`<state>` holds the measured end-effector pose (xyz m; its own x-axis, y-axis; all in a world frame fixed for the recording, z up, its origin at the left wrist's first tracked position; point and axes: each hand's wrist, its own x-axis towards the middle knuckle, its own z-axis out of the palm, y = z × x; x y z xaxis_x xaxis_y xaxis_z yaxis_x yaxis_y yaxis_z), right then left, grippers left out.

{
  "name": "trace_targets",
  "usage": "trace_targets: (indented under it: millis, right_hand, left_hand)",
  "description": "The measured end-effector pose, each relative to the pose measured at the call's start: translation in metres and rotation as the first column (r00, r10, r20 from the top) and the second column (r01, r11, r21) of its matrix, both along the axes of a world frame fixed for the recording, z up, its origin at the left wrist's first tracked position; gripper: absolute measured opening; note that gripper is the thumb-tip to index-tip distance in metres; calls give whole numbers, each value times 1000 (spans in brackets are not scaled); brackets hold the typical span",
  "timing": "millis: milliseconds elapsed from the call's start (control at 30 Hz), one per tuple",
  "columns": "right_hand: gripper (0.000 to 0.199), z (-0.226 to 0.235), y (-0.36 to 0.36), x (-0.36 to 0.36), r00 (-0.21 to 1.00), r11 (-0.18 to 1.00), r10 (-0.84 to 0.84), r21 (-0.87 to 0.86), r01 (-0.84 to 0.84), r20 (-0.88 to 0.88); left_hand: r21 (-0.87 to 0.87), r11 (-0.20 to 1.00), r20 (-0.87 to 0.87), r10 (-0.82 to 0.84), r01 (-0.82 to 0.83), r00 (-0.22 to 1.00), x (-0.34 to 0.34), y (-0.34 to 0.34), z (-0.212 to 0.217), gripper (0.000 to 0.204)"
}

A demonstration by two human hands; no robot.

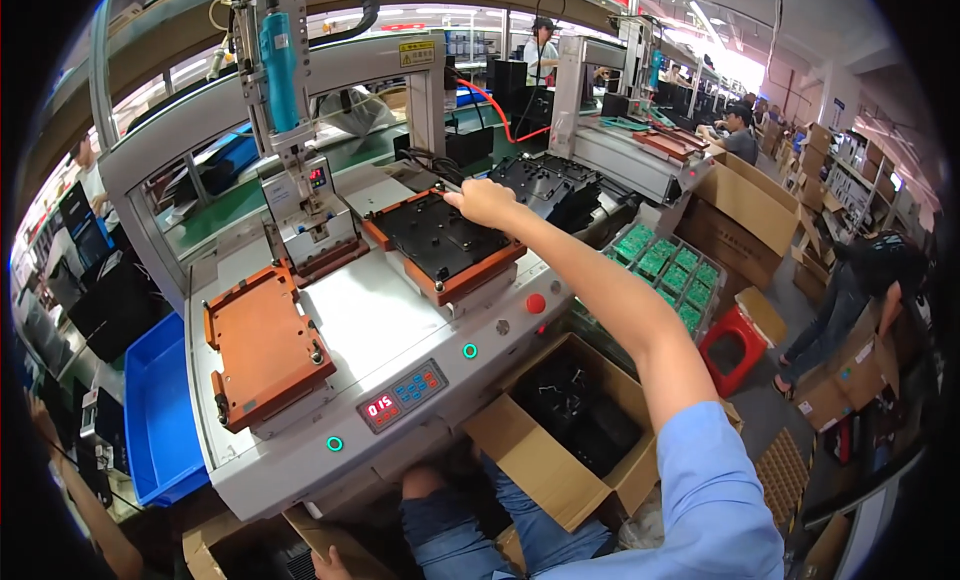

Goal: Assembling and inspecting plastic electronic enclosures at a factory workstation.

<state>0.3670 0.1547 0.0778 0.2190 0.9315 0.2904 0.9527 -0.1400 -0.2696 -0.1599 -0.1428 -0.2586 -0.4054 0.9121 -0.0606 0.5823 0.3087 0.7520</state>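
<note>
My right hand (485,202) reaches across to the far corner of a black plastic panel (440,235). The panel lies flat in a reddish-brown fixture (470,280) on the machine bed. Its fingers are curled closed at the corner, and whatever they pinch is hidden. My left hand (330,565) shows only in part at the lower edge, beside the flap of a cardboard box (335,542); its grip cannot be made out. A second reddish-brown fixture (265,345), with no panel in it, sits on the left of the bed.
A screw-driving head (282,75) hangs above the bed. A control panel (402,395) and red button (536,303) line its front. Black panels (545,185) lie behind. A blue bin (160,410), an open box of black parts (580,405) and green circuit boards (665,265) surround it.
</note>
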Motion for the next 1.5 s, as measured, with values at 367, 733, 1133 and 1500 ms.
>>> trace_targets:
  millis: [367,733,1133,1500]
  right_hand:
    - [67,0,-18,4,986,988,154,7,-154,-64]
    - [73,42,-40,-3,808,950,309,201,-239,-502]
    - [25,35,-79,21,496,938,318,193,-288,-808]
    - [25,23,-75,202,583,808,190,463,365,-790]
  left_hand:
    - [-53,999,-51,-3,0,999,3,-2,3,52]
    - [-21,1000,-44,-24,23,999,4,-1,4,50]
    - [-68,998,21,14,-12,1000,7,-2,16,53]
    - [-77,996,-9,35,-36,999,10,-3,18,53]
